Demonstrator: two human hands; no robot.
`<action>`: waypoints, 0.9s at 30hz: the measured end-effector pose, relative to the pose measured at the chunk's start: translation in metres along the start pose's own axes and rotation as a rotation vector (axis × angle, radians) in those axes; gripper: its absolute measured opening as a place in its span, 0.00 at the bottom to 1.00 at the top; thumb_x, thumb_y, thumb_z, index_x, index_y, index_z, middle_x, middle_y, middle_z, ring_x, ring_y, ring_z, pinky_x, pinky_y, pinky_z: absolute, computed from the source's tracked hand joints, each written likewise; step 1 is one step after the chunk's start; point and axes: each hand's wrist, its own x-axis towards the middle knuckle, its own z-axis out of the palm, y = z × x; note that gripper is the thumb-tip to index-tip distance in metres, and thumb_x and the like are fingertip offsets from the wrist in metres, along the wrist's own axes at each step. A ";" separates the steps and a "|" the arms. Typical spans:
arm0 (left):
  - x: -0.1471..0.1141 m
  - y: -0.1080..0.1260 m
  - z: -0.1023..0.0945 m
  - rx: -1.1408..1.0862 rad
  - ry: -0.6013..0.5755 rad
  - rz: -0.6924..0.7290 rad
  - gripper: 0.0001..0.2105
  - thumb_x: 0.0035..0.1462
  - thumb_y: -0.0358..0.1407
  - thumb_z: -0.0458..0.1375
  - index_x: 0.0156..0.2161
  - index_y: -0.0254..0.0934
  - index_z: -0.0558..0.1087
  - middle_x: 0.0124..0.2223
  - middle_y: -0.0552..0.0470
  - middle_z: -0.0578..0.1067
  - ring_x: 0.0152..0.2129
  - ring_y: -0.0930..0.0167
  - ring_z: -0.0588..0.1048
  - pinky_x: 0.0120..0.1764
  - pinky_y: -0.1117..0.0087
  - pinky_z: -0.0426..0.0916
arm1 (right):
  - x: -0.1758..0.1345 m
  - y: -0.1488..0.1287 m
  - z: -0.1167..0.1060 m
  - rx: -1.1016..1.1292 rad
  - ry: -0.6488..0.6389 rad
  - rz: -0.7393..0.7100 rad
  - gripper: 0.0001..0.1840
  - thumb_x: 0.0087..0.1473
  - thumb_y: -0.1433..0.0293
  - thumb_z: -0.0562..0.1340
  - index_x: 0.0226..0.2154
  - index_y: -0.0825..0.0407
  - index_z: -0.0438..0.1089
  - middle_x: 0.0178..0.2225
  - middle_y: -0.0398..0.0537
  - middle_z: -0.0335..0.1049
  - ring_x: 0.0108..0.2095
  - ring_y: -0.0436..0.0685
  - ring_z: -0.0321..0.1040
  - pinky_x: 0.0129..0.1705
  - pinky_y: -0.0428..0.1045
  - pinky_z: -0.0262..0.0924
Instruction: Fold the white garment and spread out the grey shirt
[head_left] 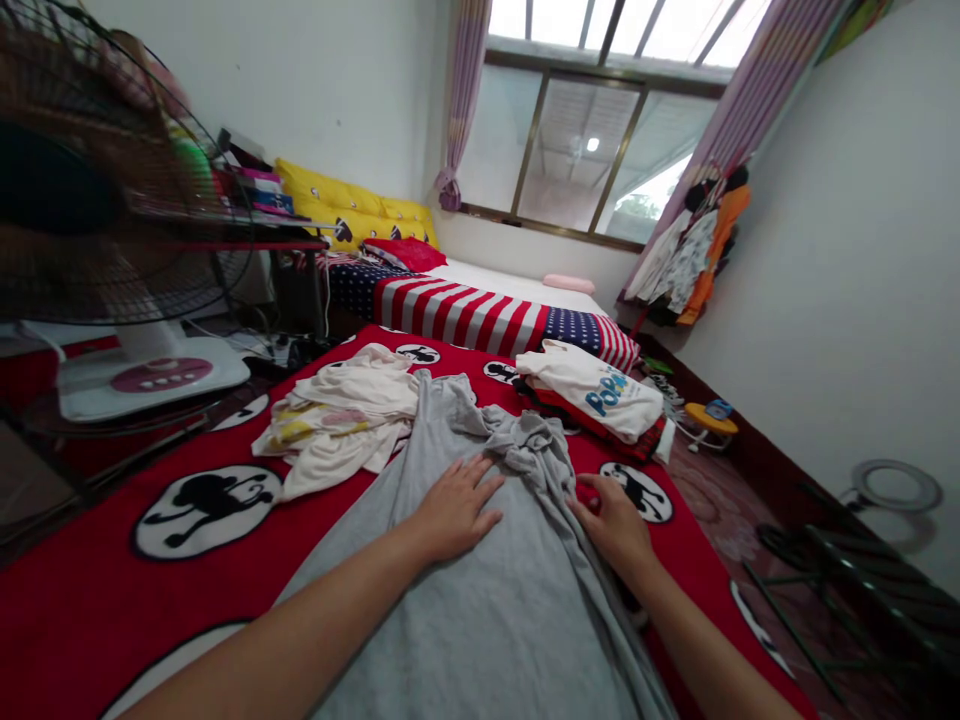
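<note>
A grey garment (pixel 480 610) lies spread on a red blanket with black-and-white cartoon patches (pixel 97 590). My left hand (pixel 454 505) rests flat on the grey cloth, fingers apart, palm down. My right hand (pixel 613 520) is at the garment's right edge, its fingers pinching a fold of the grey fabric. The garment's far end is bunched up (pixel 525 440) just beyond both hands.
A crumpled cream garment (pixel 337 425) lies to the left, a folded white shirt with blue letters (pixel 596 390) on red clothes to the right. A standing fan (pixel 112 200) is at the left. A stars-and-stripes bed (pixel 480 310), hanging clothes (pixel 697 250) and a ring light (pixel 896 488) lie beyond.
</note>
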 end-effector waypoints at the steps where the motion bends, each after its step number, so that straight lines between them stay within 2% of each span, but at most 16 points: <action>1: 0.000 0.000 0.000 -0.001 0.001 0.001 0.24 0.61 0.45 0.50 0.61 0.41 0.62 0.66 0.42 0.57 0.63 0.62 0.53 0.63 0.55 0.47 | 0.000 -0.001 0.002 -0.005 -0.044 -0.011 0.13 0.50 0.63 0.59 0.36 0.53 0.71 0.40 0.52 0.69 0.30 0.55 0.68 0.36 0.51 0.63; 3: 0.000 0.000 0.000 -0.004 -0.001 0.007 0.24 0.62 0.45 0.50 0.61 0.40 0.62 0.66 0.41 0.56 0.63 0.61 0.53 0.63 0.55 0.47 | -0.001 -0.006 0.004 0.024 -0.065 -0.056 0.10 0.50 0.64 0.58 0.31 0.51 0.72 0.40 0.51 0.69 0.32 0.55 0.69 0.38 0.51 0.63; 6: 0.000 -0.001 0.000 -0.001 -0.004 0.013 0.24 0.62 0.46 0.49 0.61 0.40 0.62 0.66 0.41 0.56 0.63 0.61 0.53 0.63 0.55 0.47 | 0.001 -0.009 -0.003 0.141 0.073 -0.093 0.09 0.50 0.63 0.59 0.27 0.51 0.70 0.40 0.52 0.71 0.39 0.57 0.70 0.43 0.51 0.62; 8: 0.000 -0.002 0.001 0.008 -0.001 0.011 0.25 0.62 0.47 0.48 0.61 0.41 0.61 0.66 0.42 0.56 0.63 0.61 0.53 0.63 0.55 0.47 | 0.003 0.000 -0.018 0.248 0.189 -0.003 0.11 0.47 0.60 0.61 0.26 0.51 0.70 0.39 0.52 0.74 0.38 0.59 0.70 0.41 0.52 0.62; 10: 0.000 -0.002 0.003 0.015 -0.003 0.007 0.25 0.63 0.47 0.47 0.61 0.41 0.61 0.66 0.42 0.55 0.63 0.61 0.52 0.63 0.55 0.47 | 0.005 0.020 -0.038 0.323 0.252 0.175 0.15 0.44 0.56 0.62 0.27 0.52 0.71 0.35 0.53 0.76 0.34 0.60 0.72 0.37 0.51 0.63; 12: 0.000 -0.002 0.004 0.017 -0.006 0.003 0.25 0.63 0.48 0.47 0.62 0.41 0.61 0.66 0.42 0.55 0.64 0.61 0.52 0.63 0.55 0.47 | 0.003 0.046 -0.056 0.299 0.252 0.330 0.17 0.41 0.55 0.63 0.26 0.53 0.72 0.28 0.52 0.76 0.30 0.62 0.72 0.34 0.52 0.63; 15: 0.000 -0.001 0.005 0.021 -0.010 -0.002 0.25 0.63 0.47 0.47 0.62 0.41 0.61 0.66 0.42 0.55 0.64 0.61 0.52 0.63 0.54 0.47 | -0.003 0.073 -0.070 0.168 0.206 0.404 0.18 0.39 0.55 0.63 0.26 0.53 0.72 0.21 0.51 0.74 0.27 0.64 0.72 0.33 0.54 0.62; 18: 0.000 -0.001 0.004 0.031 -0.010 -0.007 0.24 0.63 0.47 0.47 0.61 0.41 0.61 0.66 0.42 0.55 0.64 0.61 0.52 0.63 0.54 0.47 | -0.001 0.069 -0.063 0.152 0.153 0.341 0.19 0.42 0.56 0.61 0.32 0.53 0.72 0.28 0.51 0.76 0.27 0.60 0.72 0.32 0.52 0.62; 21: 0.000 0.000 0.002 0.039 -0.013 -0.007 0.24 0.63 0.47 0.48 0.62 0.42 0.61 0.66 0.43 0.55 0.64 0.62 0.52 0.63 0.54 0.47 | 0.012 0.044 -0.040 0.164 0.101 0.192 0.22 0.45 0.60 0.59 0.42 0.53 0.71 0.39 0.52 0.75 0.27 0.55 0.70 0.34 0.51 0.62; 23: 0.000 0.000 0.000 0.038 -0.016 -0.004 0.24 0.63 0.47 0.48 0.62 0.42 0.61 0.66 0.44 0.55 0.64 0.62 0.52 0.63 0.55 0.48 | 0.024 0.026 -0.022 0.091 0.058 0.081 0.26 0.44 0.62 0.60 0.46 0.53 0.70 0.45 0.54 0.72 0.28 0.55 0.69 0.35 0.51 0.62; 25: 0.000 0.000 -0.001 0.032 -0.018 -0.002 0.25 0.62 0.47 0.48 0.62 0.42 0.60 0.66 0.44 0.55 0.63 0.62 0.52 0.63 0.55 0.48 | 0.033 0.013 -0.006 -0.009 -0.004 -0.010 0.28 0.41 0.66 0.61 0.49 0.51 0.69 0.46 0.54 0.70 0.31 0.56 0.68 0.35 0.51 0.61; 27: 0.000 0.000 -0.001 0.024 -0.018 0.000 0.25 0.62 0.47 0.49 0.62 0.42 0.60 0.66 0.43 0.55 0.63 0.62 0.52 0.63 0.55 0.48 | 0.038 0.006 0.004 -0.083 -0.076 -0.071 0.25 0.41 0.69 0.61 0.46 0.49 0.71 0.41 0.51 0.72 0.33 0.57 0.68 0.34 0.50 0.60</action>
